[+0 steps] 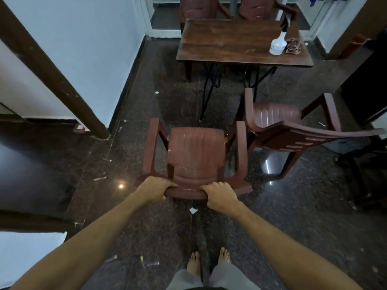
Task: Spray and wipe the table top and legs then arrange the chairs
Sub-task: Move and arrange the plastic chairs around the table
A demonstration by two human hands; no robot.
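Note:
A reddish-brown plastic armchair (195,151) stands in front of me, its seat facing the dark wooden table (230,42). My left hand (156,188) and my right hand (219,195) both grip the top edge of its backrest. A second matching chair (278,122) stands to the right, turned at an angle, near the table's front. Two more chairs (201,7) sit behind the table. On the table's right end stand a white spray bottle (278,45) and a crumpled brown cloth (293,46).
A white wall with a dark wooden door frame (52,68) runs along the left. Dark furniture (364,88) stands at the right edge. The dark speckled floor carries scattered paper scraps (193,210). My bare feet (209,260) are just behind the chair.

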